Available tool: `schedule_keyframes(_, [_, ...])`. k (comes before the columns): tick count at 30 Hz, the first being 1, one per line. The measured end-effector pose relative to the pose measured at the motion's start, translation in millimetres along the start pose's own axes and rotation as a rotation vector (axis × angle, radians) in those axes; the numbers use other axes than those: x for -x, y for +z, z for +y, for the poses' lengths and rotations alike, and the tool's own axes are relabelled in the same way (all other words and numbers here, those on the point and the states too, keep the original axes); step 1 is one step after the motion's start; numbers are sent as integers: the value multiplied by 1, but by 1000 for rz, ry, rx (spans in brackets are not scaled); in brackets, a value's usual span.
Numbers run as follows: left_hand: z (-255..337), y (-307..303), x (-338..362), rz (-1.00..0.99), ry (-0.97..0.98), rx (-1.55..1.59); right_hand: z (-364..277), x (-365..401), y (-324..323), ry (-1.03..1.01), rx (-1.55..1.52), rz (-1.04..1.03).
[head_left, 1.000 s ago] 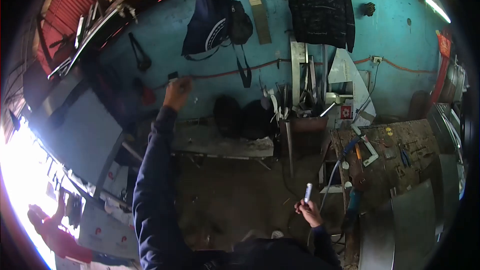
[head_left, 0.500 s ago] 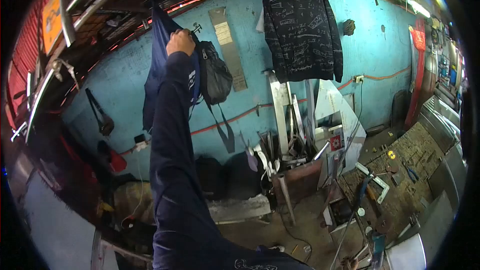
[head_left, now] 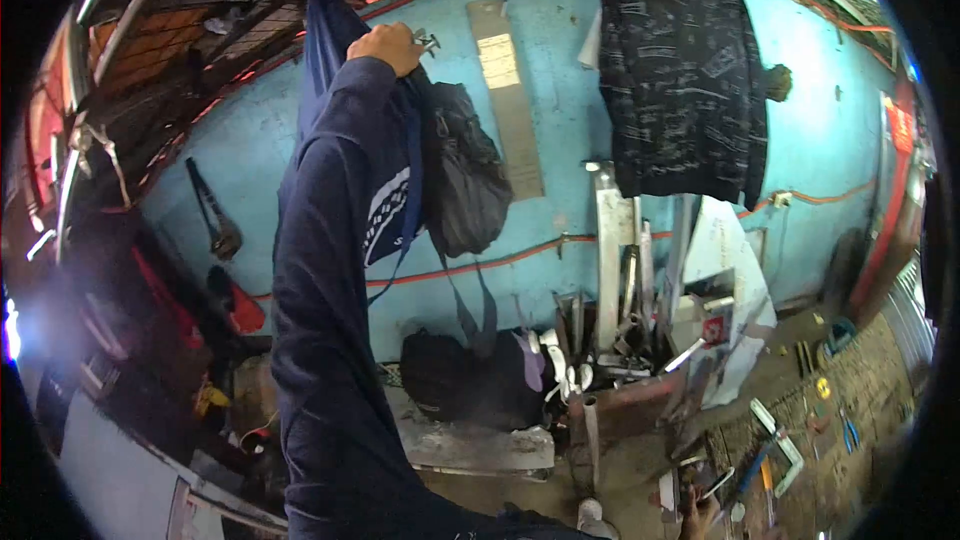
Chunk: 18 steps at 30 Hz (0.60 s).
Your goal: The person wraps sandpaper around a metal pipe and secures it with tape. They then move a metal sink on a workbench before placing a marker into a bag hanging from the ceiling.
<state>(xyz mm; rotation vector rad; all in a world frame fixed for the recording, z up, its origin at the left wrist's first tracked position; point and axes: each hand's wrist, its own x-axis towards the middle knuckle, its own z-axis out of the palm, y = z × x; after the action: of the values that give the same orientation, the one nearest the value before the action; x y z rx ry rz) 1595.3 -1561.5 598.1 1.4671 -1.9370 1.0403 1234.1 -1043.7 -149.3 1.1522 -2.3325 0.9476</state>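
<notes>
My left hand (head_left: 388,48) is raised high on the left, its fingers closed round a small caliper-like metal tool (head_left: 428,42) with prongs sticking out to the right. A dark blue cloth garment (head_left: 385,210) hangs behind and beside my sleeve. Just right of it hangs a grey-black backpack (head_left: 468,175), its straps dangling. Low at the right edge of the floor area, my right hand (head_left: 700,514) shows only in part, with fingers curled; what it holds, I cannot tell. A metal frame (head_left: 668,492) lies close to it.
A black patterned sweatshirt (head_left: 682,85) and a long metal strip (head_left: 505,100) hang on the turquoise wall (head_left: 560,140). Metal offcuts (head_left: 610,270) stand below. Blue pliers (head_left: 850,432) and a square (head_left: 780,450) lie on the worn bench (head_left: 815,410). A black bag (head_left: 465,380) rests on a low bench.
My view has shifted left and nearer the wall, so hanging things appear larger and farther right. My left hand appears higher, with the metal tool still at its fingers.
</notes>
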Motion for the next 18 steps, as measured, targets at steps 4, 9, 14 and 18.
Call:
schedule_keyframes(4, [-13,0,4,92,143,11,-112,-155,-1,520,-1159,-421])
schedule_keyframes(9, [-16,-29,31,14,132,234,-242,-332,-8,-34,-1259,-451])
schedule_keyframes(14, [-8,-52,70,27,-10,277,-430,-481,-47,-706,-1226,-212])
schedule_keyframes(18, [-6,-51,97,119,-1,-29,-570,-543,-43,-754,-1521,-308])
